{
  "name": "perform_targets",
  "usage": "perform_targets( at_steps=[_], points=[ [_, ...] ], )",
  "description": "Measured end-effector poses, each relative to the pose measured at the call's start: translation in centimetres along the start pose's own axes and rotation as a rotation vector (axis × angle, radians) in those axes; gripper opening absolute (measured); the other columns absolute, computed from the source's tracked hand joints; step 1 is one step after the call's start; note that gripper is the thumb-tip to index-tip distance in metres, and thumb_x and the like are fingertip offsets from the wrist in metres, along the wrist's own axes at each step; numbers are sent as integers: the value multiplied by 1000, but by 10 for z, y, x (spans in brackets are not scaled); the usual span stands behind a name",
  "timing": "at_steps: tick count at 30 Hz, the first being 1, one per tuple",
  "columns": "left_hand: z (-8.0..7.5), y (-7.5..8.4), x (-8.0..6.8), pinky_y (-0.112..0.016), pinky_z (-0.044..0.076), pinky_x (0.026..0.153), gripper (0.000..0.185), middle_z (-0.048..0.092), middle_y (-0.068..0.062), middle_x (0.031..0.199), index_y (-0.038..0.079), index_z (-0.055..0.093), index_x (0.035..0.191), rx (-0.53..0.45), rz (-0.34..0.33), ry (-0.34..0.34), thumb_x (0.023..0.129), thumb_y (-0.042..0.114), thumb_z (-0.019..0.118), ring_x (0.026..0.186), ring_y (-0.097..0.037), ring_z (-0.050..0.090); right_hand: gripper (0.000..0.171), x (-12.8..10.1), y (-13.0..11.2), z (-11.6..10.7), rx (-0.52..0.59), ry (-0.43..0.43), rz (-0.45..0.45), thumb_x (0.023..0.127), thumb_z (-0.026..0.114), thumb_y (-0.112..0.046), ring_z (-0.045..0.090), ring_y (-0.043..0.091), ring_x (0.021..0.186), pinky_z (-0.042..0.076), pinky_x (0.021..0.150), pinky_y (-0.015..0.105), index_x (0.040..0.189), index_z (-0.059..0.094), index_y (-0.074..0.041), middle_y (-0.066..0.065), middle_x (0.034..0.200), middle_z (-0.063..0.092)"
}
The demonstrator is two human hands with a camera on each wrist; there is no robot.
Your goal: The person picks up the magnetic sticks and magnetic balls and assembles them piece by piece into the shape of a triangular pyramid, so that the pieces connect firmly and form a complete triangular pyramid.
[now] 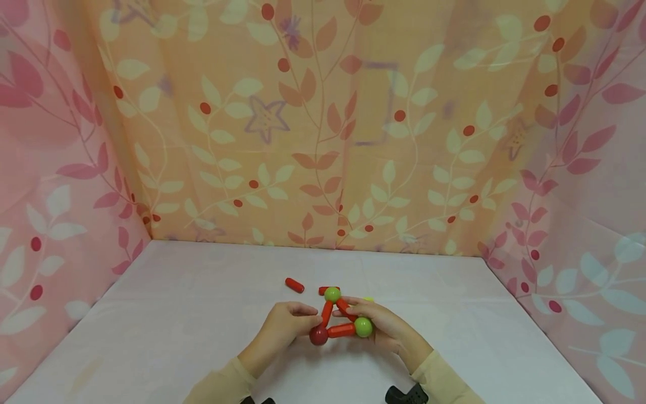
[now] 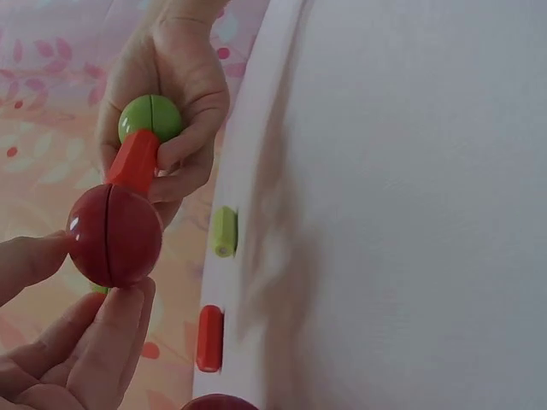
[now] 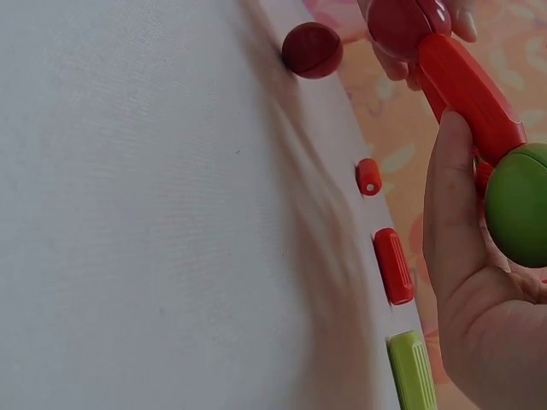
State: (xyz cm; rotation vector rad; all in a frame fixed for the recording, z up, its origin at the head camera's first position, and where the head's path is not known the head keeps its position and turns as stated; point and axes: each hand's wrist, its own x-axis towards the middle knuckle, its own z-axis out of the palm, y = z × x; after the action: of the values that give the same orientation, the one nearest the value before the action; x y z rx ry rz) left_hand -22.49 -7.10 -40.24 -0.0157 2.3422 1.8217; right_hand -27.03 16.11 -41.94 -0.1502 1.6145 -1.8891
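Both hands hold a small triangle of orange-red rods (image 1: 341, 330) and balls just above the white table (image 1: 176, 314). My left hand (image 1: 301, 317) pinches the dark red ball (image 1: 318, 336) at the near corner between thumb and fingers (image 2: 107, 337). My right hand (image 1: 377, 318) curls round the green ball (image 1: 363, 326) and the rod (image 3: 470, 90) that joins it to the dark red ball (image 2: 114, 235). A second green ball (image 1: 332, 294) tops the triangle. In the left wrist view the right hand (image 2: 184, 81) grips the green ball (image 2: 149, 117).
Loose pieces lie on the table behind the hands: a red rod (image 1: 294, 285), another red rod (image 1: 323, 290), a green rod (image 3: 412, 371) and a dark red ball (image 3: 312, 49). Leaf-patterned cloth walls (image 1: 323, 140) close in the table on three sides.
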Motion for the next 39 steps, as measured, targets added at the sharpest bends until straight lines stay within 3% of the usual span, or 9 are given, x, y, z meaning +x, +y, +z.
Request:
perform_targets(
  at_steps=[4,10,18,24,29,35,39],
  points=[
    [-1,3,6,-26,43,56,31,77,-6,87,2,74,106,32,-2,-3,84,23,78,74,-12,70,60,1,1,2,3,8,7,100,54,-23,71,15,102,58,87,27,154,32,-6,10,131,67],
    [-1,0,15,-30,60,73,28,76,-6,90,0,74,104,38,-5,-11,84,19,79,77,-15,73,61,4,2,4,-3,-6,10,100,54,-23,70,16,104,58,89,29,154,32,-6,7,127,68],
    [-2,-4,22,-32,61,76,29,76,-4,90,2,75,104,2,-45,-38,83,21,80,77,-13,73,57,5,2,4,-25,-15,-2,103,52,-28,72,14,98,59,87,30,151,36,-2,9,129,68],
    [-5,-4,24,-33,60,78,27,76,-3,89,2,75,104,32,-43,-39,84,20,79,78,-14,73,52,7,0,5,-17,-4,1,104,50,-29,73,16,99,59,88,32,141,43,6,11,127,69],
    [-5,-3,28,-32,60,77,25,76,-3,89,3,76,102,70,-49,-36,84,20,79,77,-14,73,50,8,-2,5,-16,11,16,105,48,-28,72,18,105,58,90,32,142,44,5,10,126,70],
    [-3,-7,35,-27,54,69,24,74,-3,91,6,77,101,111,-54,-43,83,22,80,75,-12,67,35,11,-1,1,-25,63,18,101,56,-24,72,11,94,59,85,26,125,62,0,1,101,76],
    [-3,-10,38,-27,50,66,24,74,-3,91,6,77,101,127,-58,-51,83,22,80,76,-13,65,23,13,1,0,-44,74,8,98,58,-21,71,9,88,58,80,24,112,65,-3,-1,92,74]
  ],
)
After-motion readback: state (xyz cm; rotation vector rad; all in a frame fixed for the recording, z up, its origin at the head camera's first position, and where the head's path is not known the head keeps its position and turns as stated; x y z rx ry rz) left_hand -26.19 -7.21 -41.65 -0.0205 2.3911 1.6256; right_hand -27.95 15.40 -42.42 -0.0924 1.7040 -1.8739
